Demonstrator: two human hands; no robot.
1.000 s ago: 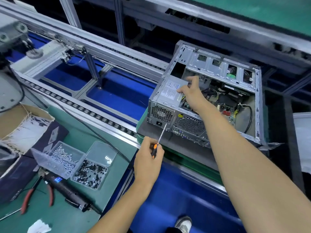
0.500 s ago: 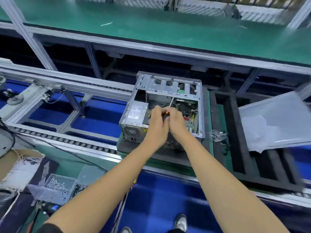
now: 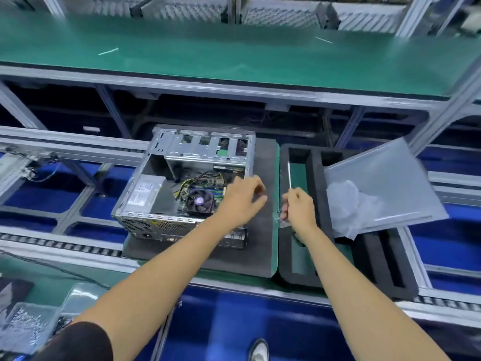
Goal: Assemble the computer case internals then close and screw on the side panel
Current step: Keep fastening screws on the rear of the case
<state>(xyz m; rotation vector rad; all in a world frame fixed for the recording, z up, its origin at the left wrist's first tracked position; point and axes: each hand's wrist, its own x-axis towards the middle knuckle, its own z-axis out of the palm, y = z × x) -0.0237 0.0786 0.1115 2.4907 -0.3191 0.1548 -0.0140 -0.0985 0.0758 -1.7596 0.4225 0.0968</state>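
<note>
The open computer case lies on a dark mat on the conveyor, with its power supply at the left and the fan in the middle. My left hand hovers over the case's right edge, fingers loosely curled and holding nothing. To the right of the case, my right hand grips a screwdriver whose shaft points up; the handle is hidden in the fist. A small clear bag lies just under that hand. The silver side panel rests tilted on the black foam tray.
A green shelf runs across above the conveyor. Clear boxes of screws sit at the lower left on the bench. Metal rails and blue gaps flank the case's left. My shoe shows below.
The screwdriver went from my left hand to my right. Both hands met over the case, then parted; the right hand carried the screwdriver rightward to the foam tray.
</note>
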